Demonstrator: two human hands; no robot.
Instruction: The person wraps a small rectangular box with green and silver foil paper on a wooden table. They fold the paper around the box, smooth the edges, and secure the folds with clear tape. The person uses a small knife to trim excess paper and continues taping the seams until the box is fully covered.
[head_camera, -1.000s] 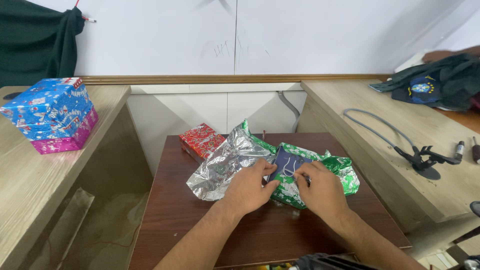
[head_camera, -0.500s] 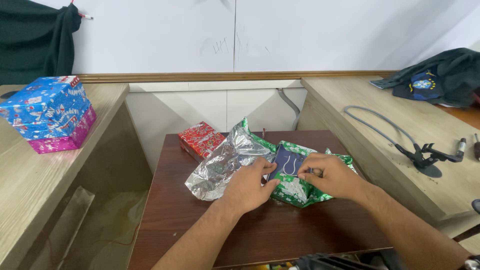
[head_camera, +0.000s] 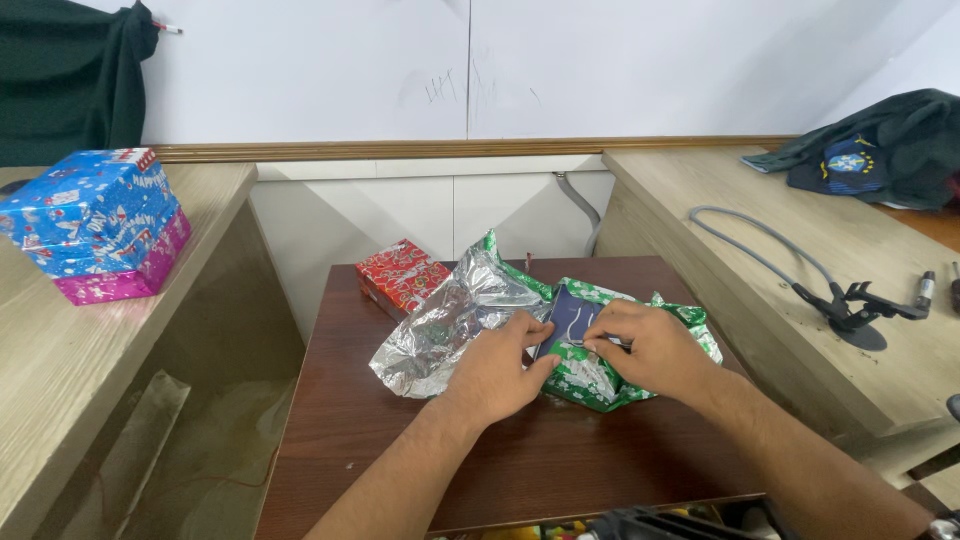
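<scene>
**A:** What's different from a second ago?

**B:** From my seat, mostly the right hand (head_camera: 640, 350). A second ago it lay flat over the dark blue box (head_camera: 570, 315), wrist near the front edge of the brown table (head_camera: 520, 470). Now the forearm comes in from the right and the fingers (head_camera: 597, 343) are curled, pinching the green wrapping paper (head_camera: 600, 375) against the box's near edge.

**A:** And the left?

**B:** The left hand (head_camera: 495, 365) has barely moved. It's closed loosely on the silver underside of the paper (head_camera: 440, 335), thumb pressing down beside the box.

**A:** Where's the box itself?

**B:** In the same spot, mid-table, lying on the crumpled sheet between both hands, top uncovered. I judge the wrapping is at an early fold: one flap gripped, nothing over the box yet.

**A:** Anything else nearby?

**B:** A red wrapped box (head_camera: 402, 277) just behind the paper, and a blue and pink wrapped stack (head_camera: 95, 225) well apart on the left counter.
</scene>
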